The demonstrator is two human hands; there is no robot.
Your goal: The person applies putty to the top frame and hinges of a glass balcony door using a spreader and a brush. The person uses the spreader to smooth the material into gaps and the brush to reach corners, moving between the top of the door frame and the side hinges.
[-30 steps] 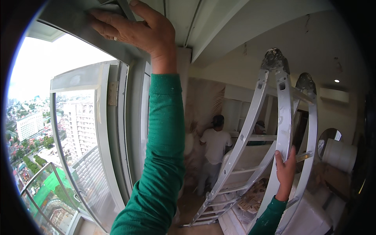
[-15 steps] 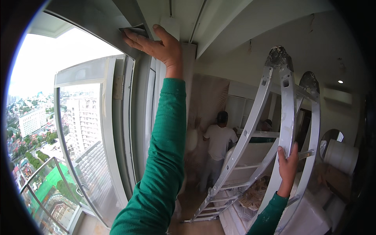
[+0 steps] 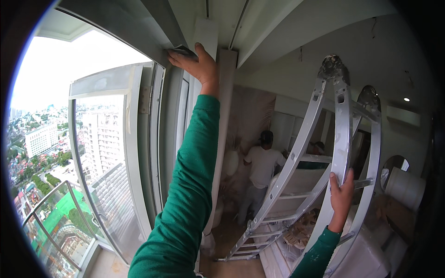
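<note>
High up on the left, my left hand (image 3: 198,67) presses a folded dark grey sheet of sandpaper (image 3: 184,50) flat against the grey door frame's top beam (image 3: 134,34). The fingers reach over the sheet, and the thumb stands up beside it. My right hand (image 3: 342,197) is wrapped round a side rail of an aluminium folding ladder (image 3: 342,134). That ladder stands spread apart, its hinges (image 3: 333,67) spattered with pale paint. Green sleeves cover both my arms.
A glass door (image 3: 104,153) is swung out toward a balcony railing (image 3: 51,227), with a city far below. Beyond the ladder, a person in a white shirt (image 3: 262,162) faces the wall, and another person (image 3: 317,148) is partly hidden. Covered furniture (image 3: 361,259) stands at the lower right.
My left hand has slid right along the top beam with the sandpaper, nearer to the frame's corner. My right hand keeps its hold on the ladder. The view has shifted slightly.
</note>
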